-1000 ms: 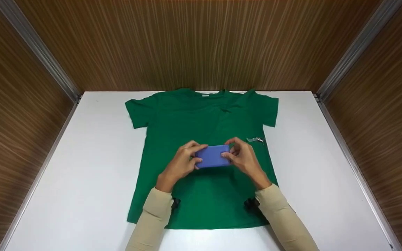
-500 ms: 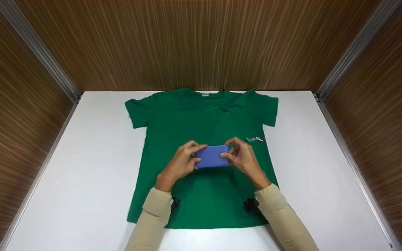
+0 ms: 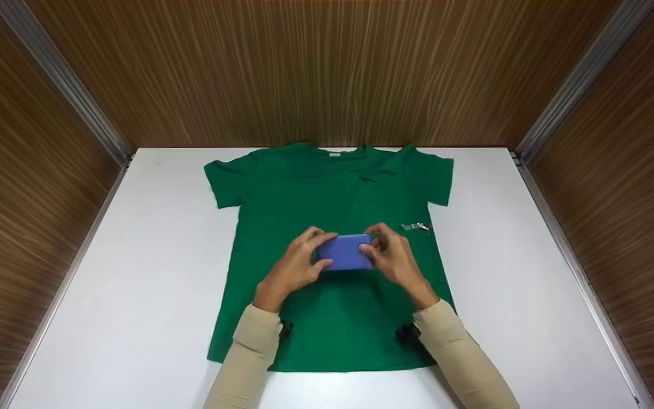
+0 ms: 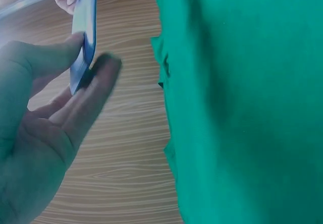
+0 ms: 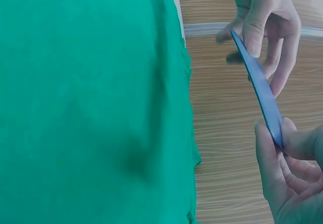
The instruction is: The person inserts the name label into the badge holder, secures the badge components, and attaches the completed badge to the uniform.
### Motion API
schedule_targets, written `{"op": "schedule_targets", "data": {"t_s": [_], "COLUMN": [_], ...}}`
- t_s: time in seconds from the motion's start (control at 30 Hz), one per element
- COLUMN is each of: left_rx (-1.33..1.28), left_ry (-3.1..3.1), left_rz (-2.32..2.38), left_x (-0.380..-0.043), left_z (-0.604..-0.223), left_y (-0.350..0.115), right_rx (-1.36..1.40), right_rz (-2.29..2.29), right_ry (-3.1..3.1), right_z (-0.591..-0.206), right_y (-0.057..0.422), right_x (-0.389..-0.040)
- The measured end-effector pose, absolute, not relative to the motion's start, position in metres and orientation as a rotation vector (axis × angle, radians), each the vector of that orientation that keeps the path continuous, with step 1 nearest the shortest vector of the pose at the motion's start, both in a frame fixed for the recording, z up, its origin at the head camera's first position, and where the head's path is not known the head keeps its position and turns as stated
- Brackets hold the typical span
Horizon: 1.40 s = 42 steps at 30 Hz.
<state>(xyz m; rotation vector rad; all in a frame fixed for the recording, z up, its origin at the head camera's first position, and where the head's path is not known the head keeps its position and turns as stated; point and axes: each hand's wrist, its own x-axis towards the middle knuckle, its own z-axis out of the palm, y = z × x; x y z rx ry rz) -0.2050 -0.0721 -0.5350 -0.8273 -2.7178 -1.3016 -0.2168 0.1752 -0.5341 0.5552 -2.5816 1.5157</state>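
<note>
While I hold the blue slab (image 3: 345,251): it is raised over the middle of the shirt, between my hands, long sides running across, broad face toward the head camera.
Slab: flat, thin from the side, rounded corners, phone-like in outline; whether phone or case I cannot tell.
Left hand (image 3: 297,262): pinches the left end, thumb on the broad face, fingers behind; those fingers blur in the left wrist view.
Right hand (image 3: 395,257): pinches the right end, thumb on the face, forefinger at the top corner, other fingers bent behind.
Shirt (image 3: 298,210): green, short-sleeved, laid out flat, neck to the far side, a few creases near the collar; small pale label (image 3: 334,154) at the neck.
Silvery bit (image 3: 416,227): on the shirt near its right edge, just beyond my right hand; too small to name.
Table (image 3: 134,272): white, under the shirt.
Walls (image 3: 327,74): brown wood grain, metal strips at the corners.
Cuffs (image 3: 258,332): beige, a black device (image 3: 408,335) at each wrist.
</note>
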Motion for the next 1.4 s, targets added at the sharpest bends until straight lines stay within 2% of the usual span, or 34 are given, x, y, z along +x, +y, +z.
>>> {"op": "schedule_targets", "data": {"t_s": [0.33,0.97,1.4], "left_rx": [-0.929,-0.910,-0.865], "left_ry": [-2.676,-2.712,-2.740], "left_rz": [-1.138,-1.179,-1.157], "left_x": [-0.204,-0.203,-0.206], "left_z": [-0.537,-0.537,-0.537], "left_y": [-0.065,-0.068,-0.073], "right_rx": [0.567,0.596,0.612], "right_rz": [1.528,1.627,1.381], "right_ry": [-2.575,-2.672,-2.649], "right_z": [-0.534,-0.533,-0.529], "right_y": [0.172,0.174,0.202], "right_x": [-0.215,-0.216,-0.234]}}
